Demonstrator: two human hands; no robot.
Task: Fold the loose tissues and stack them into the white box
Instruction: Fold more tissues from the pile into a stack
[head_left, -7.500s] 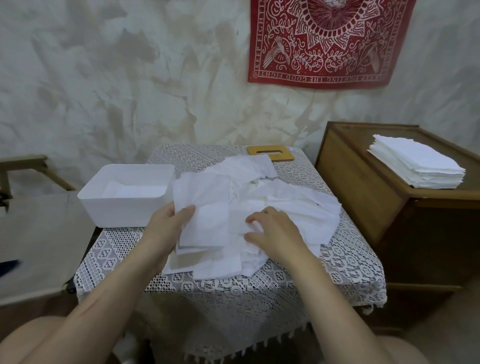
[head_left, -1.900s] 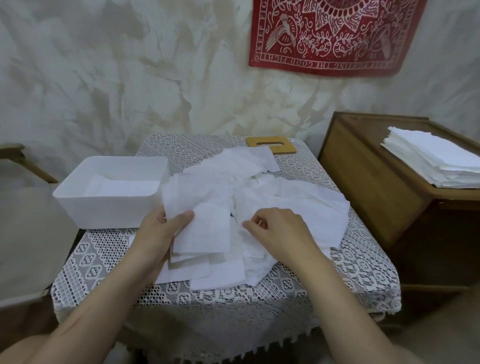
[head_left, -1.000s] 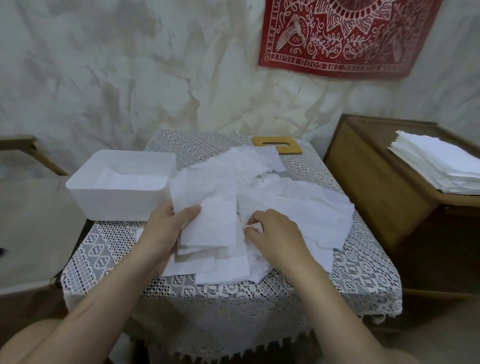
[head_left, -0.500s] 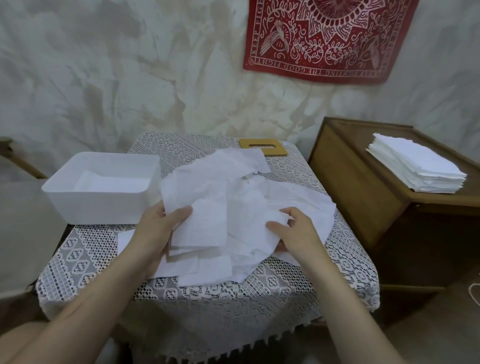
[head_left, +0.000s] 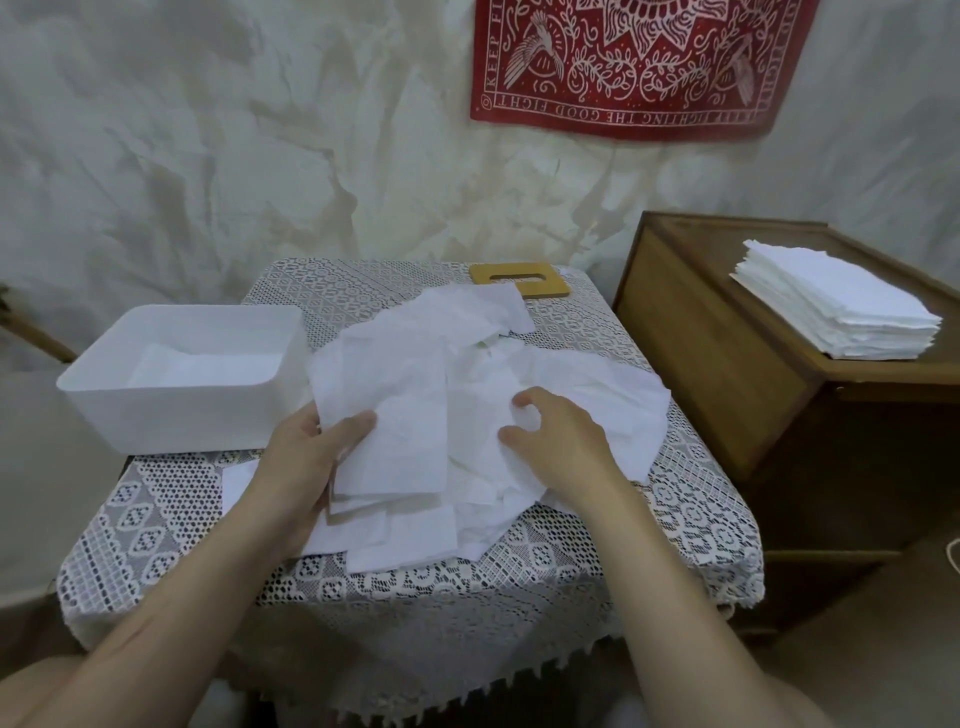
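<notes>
Now the left hand (head_left: 306, 467) holds one flat tissue (head_left: 400, 441) by its left edge, with the thumb on top and the fingers under it. The right hand (head_left: 563, 447) is on the pile of loose tissues (head_left: 597, 384) just beside that sheet. Its fingers are bent down into the paper, but whether they grip a sheet cannot be told. The two hands are apart, with the flat tissue between them.

The pile lies messy in the middle of a small table with a lace cloth (head_left: 415, 597). The white box (head_left: 171, 421) stands on the left side of the table, close to the left hand. Some white folded tissues (head_left: 208, 364) lie low inside it.

A wooden lid (head_left: 519, 280) with a long slot lies at the back of the table, partly under the pile. A wooden cabinet (head_left: 701, 364) stands to the right, and a neat stack of tissues (head_left: 831, 312) sits on top of it.

A red cloth (head_left: 639, 67) with white birds and leaves hangs on the wall. Its writing is upside down and reads "KEEP FIGHTING THE GOOD FIGHT".
</notes>
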